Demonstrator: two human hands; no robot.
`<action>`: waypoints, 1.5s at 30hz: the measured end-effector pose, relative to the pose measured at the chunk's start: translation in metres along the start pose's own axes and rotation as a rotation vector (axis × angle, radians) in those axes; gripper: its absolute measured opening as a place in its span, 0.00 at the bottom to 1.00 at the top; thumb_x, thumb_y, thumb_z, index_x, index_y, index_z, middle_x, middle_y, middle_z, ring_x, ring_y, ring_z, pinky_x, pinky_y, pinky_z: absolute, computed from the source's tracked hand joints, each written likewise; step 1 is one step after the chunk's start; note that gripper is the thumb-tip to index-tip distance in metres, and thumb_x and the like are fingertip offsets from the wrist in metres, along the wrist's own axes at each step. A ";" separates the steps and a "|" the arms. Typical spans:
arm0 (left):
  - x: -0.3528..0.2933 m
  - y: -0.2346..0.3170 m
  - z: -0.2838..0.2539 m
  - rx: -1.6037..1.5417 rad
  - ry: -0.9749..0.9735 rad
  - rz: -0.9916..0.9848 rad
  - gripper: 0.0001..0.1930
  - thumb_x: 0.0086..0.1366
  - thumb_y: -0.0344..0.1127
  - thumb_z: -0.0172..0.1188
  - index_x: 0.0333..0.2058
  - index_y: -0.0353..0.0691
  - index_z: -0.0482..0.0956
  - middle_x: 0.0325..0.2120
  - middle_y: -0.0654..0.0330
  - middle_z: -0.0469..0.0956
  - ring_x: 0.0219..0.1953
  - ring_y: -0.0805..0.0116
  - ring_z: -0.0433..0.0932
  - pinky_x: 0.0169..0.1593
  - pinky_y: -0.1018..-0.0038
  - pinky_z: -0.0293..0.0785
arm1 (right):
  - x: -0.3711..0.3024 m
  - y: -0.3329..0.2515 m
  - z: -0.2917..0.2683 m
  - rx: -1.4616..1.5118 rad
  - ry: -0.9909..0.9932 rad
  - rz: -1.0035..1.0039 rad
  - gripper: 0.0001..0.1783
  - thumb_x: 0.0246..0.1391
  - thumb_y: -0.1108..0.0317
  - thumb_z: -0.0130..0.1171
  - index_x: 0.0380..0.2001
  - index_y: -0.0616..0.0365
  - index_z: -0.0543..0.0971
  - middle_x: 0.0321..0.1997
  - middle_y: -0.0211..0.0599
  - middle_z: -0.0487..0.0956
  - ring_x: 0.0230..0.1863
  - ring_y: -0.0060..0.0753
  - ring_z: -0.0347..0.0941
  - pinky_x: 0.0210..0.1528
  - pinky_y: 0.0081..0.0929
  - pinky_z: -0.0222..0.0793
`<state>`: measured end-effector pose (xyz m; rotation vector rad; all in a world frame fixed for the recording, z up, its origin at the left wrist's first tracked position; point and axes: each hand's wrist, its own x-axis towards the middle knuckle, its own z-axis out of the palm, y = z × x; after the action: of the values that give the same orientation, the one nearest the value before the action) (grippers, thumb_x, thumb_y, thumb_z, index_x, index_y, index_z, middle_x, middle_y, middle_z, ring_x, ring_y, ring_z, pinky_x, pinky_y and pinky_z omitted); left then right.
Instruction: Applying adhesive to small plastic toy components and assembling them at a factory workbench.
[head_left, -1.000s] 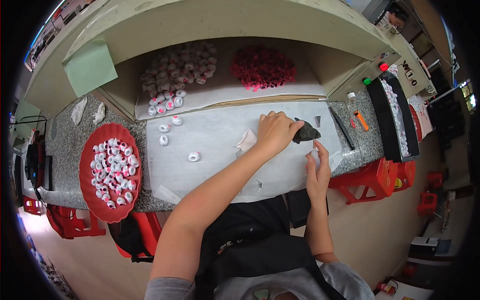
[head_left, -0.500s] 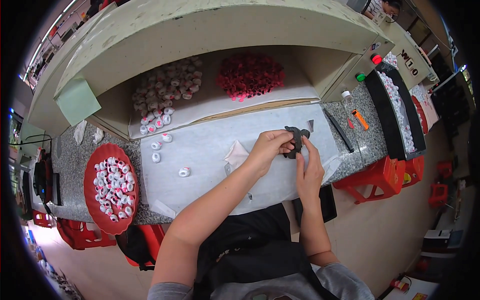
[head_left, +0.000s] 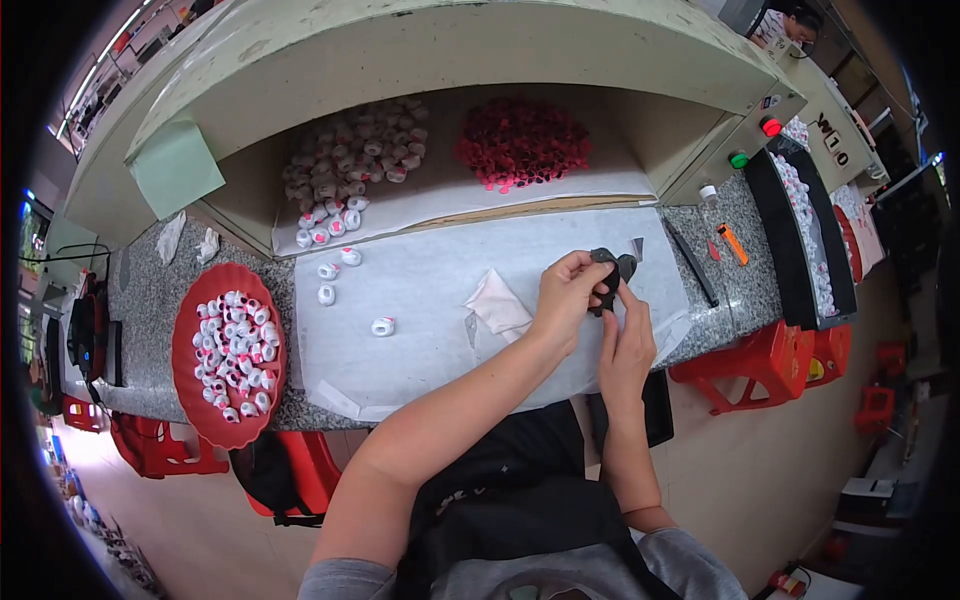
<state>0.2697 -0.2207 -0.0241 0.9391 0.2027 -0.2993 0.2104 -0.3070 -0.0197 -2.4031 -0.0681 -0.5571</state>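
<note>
Over the right part of a white paper sheet [head_left: 420, 375], my two hands are together on a dark grey, soft-looking piece [head_left: 606, 284]; its exact kind cannot be made out. My left hand [head_left: 568, 300] pinches it from the left with thumb and fingers. From below and the right, my right hand [head_left: 630, 345] grips its lower right edge, fingers partly hidden. Left of my hands lies a folded white cloth [head_left: 497, 302]. Small white bead-like pieces with pink marks, one of them a lone piece [head_left: 383, 327], rest farther left on the paper.
A cream hooded cabinet [head_left: 450, 50] holds a white pile [head_left: 365, 150] and a pink pile [head_left: 525, 142]. A red scalloped tray [head_left: 190, 405] of white pieces stands left. Rightward are a black stick [head_left: 692, 265], an orange cutter [head_left: 733, 245] and a black box [head_left: 790, 250]. A person [head_left: 785, 28] sits beyond.
The whole view has shifted slightly. Both hands stay on the dark grey piece, which now looks more bunched and turned between the fingers.
</note>
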 end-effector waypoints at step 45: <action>-0.141 0.082 -0.128 -0.016 0.121 0.467 0.15 0.49 0.19 0.52 0.38 0.30 0.66 0.32 0.55 0.71 0.33 0.67 0.73 0.40 0.75 0.71 | -0.012 -0.101 0.016 1.067 -0.437 -0.013 0.21 0.43 0.67 0.49 0.42 0.62 0.59 0.36 0.39 0.64 0.26 0.30 0.65 0.24 0.24 0.63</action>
<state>0.1595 -0.0475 0.0066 0.9598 0.0915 0.1892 0.1860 -0.2172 0.0248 -1.4233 -0.4467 0.0493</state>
